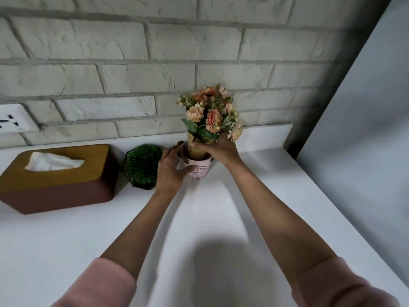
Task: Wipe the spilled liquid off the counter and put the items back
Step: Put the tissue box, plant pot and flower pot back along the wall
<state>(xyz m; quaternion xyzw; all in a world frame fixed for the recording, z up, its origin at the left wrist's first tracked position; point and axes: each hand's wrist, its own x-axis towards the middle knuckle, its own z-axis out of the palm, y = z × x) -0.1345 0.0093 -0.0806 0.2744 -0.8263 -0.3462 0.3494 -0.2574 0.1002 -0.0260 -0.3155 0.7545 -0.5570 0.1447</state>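
- White counter (221, 207) under a grey brick wall (155, 63).
- Pink flower pot (199, 168) stands far, right of a green plant (142, 165) and tissue box (55, 178).
- Left hand (171, 169) cups the pot, fingers curled.
- Right hand (218, 149) clamps the bouquet wrap (197, 149).

White brick wall (177, 52) with grey lines, white wall socket (13, 119) on the left, white counter (66, 240) below with a soft dark shadow, tall pale panel (365, 151) on the right
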